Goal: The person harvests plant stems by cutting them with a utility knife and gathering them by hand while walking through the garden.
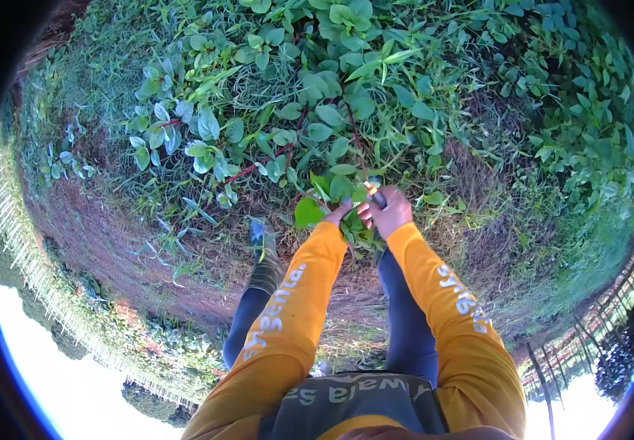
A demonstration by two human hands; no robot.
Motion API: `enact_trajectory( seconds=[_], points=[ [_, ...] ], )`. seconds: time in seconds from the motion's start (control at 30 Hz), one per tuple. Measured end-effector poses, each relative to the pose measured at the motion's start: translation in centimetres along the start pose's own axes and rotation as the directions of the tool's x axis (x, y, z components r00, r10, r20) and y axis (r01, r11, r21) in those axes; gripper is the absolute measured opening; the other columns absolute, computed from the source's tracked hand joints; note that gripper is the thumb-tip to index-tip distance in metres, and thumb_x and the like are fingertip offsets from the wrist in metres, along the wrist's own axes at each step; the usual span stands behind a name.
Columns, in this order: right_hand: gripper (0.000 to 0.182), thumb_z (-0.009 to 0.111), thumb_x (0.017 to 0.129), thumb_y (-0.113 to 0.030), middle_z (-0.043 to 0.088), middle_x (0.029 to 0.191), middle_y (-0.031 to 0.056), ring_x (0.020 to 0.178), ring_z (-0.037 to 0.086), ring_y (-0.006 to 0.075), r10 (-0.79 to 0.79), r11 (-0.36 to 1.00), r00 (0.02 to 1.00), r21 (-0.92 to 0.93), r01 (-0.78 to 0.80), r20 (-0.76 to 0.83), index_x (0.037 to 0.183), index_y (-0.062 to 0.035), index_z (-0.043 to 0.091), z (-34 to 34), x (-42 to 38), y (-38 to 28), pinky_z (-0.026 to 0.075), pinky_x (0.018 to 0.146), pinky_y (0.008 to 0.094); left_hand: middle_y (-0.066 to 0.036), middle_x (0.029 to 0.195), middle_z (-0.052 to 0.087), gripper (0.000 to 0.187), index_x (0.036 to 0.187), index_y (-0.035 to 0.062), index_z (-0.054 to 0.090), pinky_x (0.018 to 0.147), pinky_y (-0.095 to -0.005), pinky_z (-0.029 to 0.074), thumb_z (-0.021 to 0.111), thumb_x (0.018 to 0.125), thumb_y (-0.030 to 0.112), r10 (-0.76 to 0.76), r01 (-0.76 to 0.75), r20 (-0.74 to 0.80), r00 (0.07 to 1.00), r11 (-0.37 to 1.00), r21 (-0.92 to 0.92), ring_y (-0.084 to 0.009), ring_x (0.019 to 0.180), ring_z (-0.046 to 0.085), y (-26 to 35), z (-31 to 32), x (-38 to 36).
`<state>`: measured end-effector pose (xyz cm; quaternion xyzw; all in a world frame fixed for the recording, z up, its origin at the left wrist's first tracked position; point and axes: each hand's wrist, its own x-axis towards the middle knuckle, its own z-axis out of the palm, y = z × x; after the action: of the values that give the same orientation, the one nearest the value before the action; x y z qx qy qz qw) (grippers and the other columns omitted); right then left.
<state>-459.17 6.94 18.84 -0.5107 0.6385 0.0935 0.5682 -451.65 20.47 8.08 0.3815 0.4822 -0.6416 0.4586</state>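
Left hand [339,213]: is gripping broad bright-green leaves [308,213] near the frame's centre
Right hand [395,211]: is closing around a small dark-handled tool [380,199], just right of centre
Red-stemmed green vine [328,114]: is spreading across upper centre

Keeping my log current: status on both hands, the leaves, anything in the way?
Right hand closed on dark-handled tool. Left hand among green leaves, grip partly hidden. No clear obstruction.
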Motion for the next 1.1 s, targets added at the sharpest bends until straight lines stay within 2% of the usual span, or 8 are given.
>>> enact_trajectory(
  seconds=[0.1,0.27,0.47,0.6,0.67,0.8,0.97,1.1],
  points=[
    [0.018,0.064,0.075,-0.014,0.062,0.088,0.0156,0.081,0.062,0.0293,-0.467,0.850,0.884,-0.263,0.456,0.025,0.091,-0.0059,0.061,3.9,1.8,5.5,0.049,0.075,0.0358,-0.010,0.110,0.057,0.042,0.123,0.0041,0.046,0.073,-0.0433,0.052,0.058,0.087,0.020,0.131,-0.138,0.062,0.989,0.983,0.121,-0.0274,0.086,0.060,2.0,1.2,2.6],
    [0.032,0.059,0.080,-0.028,0.060,0.104,0.0177,0.088,0.062,0.0349,-0.238,0.902,0.964,-0.342,0.265,0.120,0.107,-0.0119,0.055,0.5,9.0,1.1,0.049,0.079,0.0418,-0.004,0.126,0.052,0.044,0.127,0.0049,0.043,0.074,-0.0433,0.052,0.058,0.087,0.015,0.199,-0.233,0.147,0.969,0.934,0.270,-0.0211,0.091,0.058,4.5,-1.2,4.1],
    [0.033,0.052,0.085,-0.030,0.063,0.095,0.0141,0.090,0.060,0.0348,-0.235,0.417,0.962,-0.880,0.226,0.136,0.117,-0.0219,0.052,4.0,25.8,0.0,0.048,0.077,0.0438,-0.001,0.120,0.053,0.039,0.117,0.0127,0.050,0.061,-0.0415,0.053,0.062,0.081,0.004,0.134,-0.176,0.204,0.970,0.963,0.204,-0.0150,0.075,0.058,3.0,-5.1,5.0],
    [0.027,0.057,0.083,-0.024,0.064,0.096,0.0117,0.090,0.061,0.0315,-0.243,0.366,0.943,-0.879,0.306,0.227,0.109,-0.0161,0.059,5.7,33.6,4.0,0.048,0.076,0.0407,-0.004,0.123,0.051,0.048,0.119,0.0132,0.048,0.061,-0.0422,0.053,0.066,0.077,0.000,0.149,-0.169,0.194,0.970,0.981,0.094,-0.0178,0.074,0.058,3.5,-4.7,3.1],
    [0.031,0.060,0.081,-0.023,0.064,0.095,0.0130,0.088,0.061,0.0318,-0.274,0.575,0.937,-0.745,0.339,0.215,0.111,-0.0165,0.059,3.6,37.2,8.8,0.047,0.074,0.0397,-0.005,0.125,0.049,0.049,0.119,0.0147,0.049,0.062,-0.0425,0.052,0.067,0.076,0.000,0.125,-0.134,0.239,0.963,0.991,0.023,-0.0185,0.072,0.058,4.2,-6.0,3.1],
    [0.030,0.053,0.084,-0.041,0.064,0.099,0.0098,0.090,0.061,0.0313,-0.290,0.520,0.956,-0.832,0.193,0.041,0.106,-0.0218,0.061,-4.4,38.2,17.9,0.049,0.076,0.0398,-0.010,0.094,0.061,0.052,0.125,0.0036,0.043,0.066,-0.0424,0.052,0.066,0.079,0.005,-0.002,-0.030,0.313,0.950,0.995,0.096,-0.0206,0.071,0.059,4.3,-8.8,1.7],
    [0.032,0.063,0.078,-0.036,0.064,0.091,0.0102,0.084,0.061,0.0306,-0.393,0.573,0.910,-0.738,0.355,0.132,0.100,-0.0133,0.062,3.5,19.9,0.6,0.049,0.074,0.0387,-0.009,0.081,0.061,0.050,0.128,0.0004,0.045,0.066,-0.0362,0.050,0.063,0.083,0.014,-0.087,-0.004,0.381,0.920,0.973,0.232,-0.0215,0.072,0.060,-0.1,-11.6,-5.7],
    [0.026,0.059,0.077,-0.025,0.062,0.097,0.0090,0.089,0.060,0.0291,-0.507,0.535,0.631,-0.360,0.764,0.587,0.098,-0.0108,0.062,18.8,15.5,-5.2,0.049,0.078,0.0370,-0.009,0.080,0.060,0.045,0.124,-0.0010,0.047,0.066,-0.0369,0.051,0.062,0.084,0.014,-0.194,0.159,0.218,0.956,0.973,0.168,-0.0214,0.073,0.061,-1.3,-12.0,-13.9]
  ],
)
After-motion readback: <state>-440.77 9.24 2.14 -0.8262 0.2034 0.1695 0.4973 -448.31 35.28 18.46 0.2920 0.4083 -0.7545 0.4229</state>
